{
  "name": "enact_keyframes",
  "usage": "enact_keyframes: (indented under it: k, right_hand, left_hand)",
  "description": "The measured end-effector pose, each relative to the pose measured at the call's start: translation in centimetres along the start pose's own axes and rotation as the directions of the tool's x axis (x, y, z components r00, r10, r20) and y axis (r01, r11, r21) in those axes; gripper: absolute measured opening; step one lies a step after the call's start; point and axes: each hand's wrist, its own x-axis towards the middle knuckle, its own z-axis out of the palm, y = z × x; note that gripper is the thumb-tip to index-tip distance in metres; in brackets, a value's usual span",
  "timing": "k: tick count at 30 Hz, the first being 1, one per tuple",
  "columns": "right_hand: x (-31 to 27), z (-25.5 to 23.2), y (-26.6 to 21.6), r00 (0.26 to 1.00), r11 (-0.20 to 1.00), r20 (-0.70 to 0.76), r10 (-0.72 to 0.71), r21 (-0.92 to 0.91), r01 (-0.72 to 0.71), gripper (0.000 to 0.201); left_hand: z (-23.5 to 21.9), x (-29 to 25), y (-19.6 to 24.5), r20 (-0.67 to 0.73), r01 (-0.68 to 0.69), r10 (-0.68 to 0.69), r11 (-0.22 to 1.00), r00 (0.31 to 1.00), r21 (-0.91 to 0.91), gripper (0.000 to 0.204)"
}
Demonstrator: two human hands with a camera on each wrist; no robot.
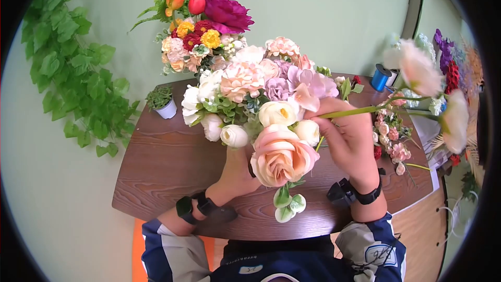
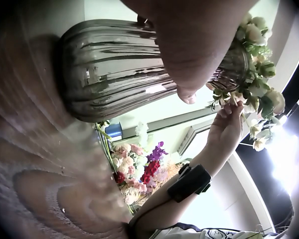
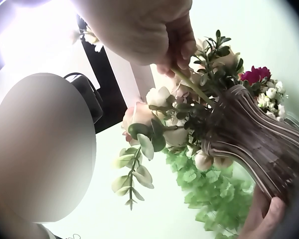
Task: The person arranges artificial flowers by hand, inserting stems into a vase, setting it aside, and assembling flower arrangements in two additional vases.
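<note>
"Head view: what does the right hand (image 1: 348,138) hold?"
"Its fingers pinch the green stem (image 1: 360,110) of pale flowers (image 1: 416,69), toward the tabletop's (image 1: 164,162) right edge."
"And the left hand (image 1: 237,171)?"
"Its fingers grip the ribbed vase (image 2: 114,72), standing between the tabletop's near and far edges."

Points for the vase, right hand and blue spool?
Vase (image 2: 114,69): left wrist view, on its ribbed side.
Right hand (image 1: 353,138): head view, middle of the hand.
Blue spool (image 1: 380,78): head view, on its blue winding.
</note>
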Motion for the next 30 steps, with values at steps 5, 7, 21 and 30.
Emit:
enact_keyframes:
  k: [5, 7, 21, 30]
  right_hand:
    - [-0.1, 0.8, 0.5, 0.992, 0.993, 0.104, -0.069, -0.092, 0.079, 0.019]
    - [-0.2, 1.0, 0.8, 0.992, 0.993, 0.097, -0.084, -0.070, 0.091, 0.019]
    - [2.9, 0.2, -0.2, 0.993, 0.996, 0.068, -0.092, 0.025, 0.090, 0.005]
    - [6.5, 0.6, -0.3, 0.991, 0.990, 0.131, 0.010, 0.135, -0.028, 0.011]
  left_hand:
    - [-0.5, -1.2, -1.2, 0.206, -0.183, 0.078, 0.810, 0.975, 0.557, 0.074]
    - [-0.4, -1.2, -1.1, 0.189, -0.155, 0.061, 0.829, 0.980, 0.537, 0.074]
    - [-0.1, -0.2, -3.0, 0.104, -0.297, 0.286, 0.804, 0.953, 0.515, 0.068]
    - [-0.7, -0.7, -2.1, 0.018, -0.286, 0.305, 0.869, 0.952, 0.405, 0.075]
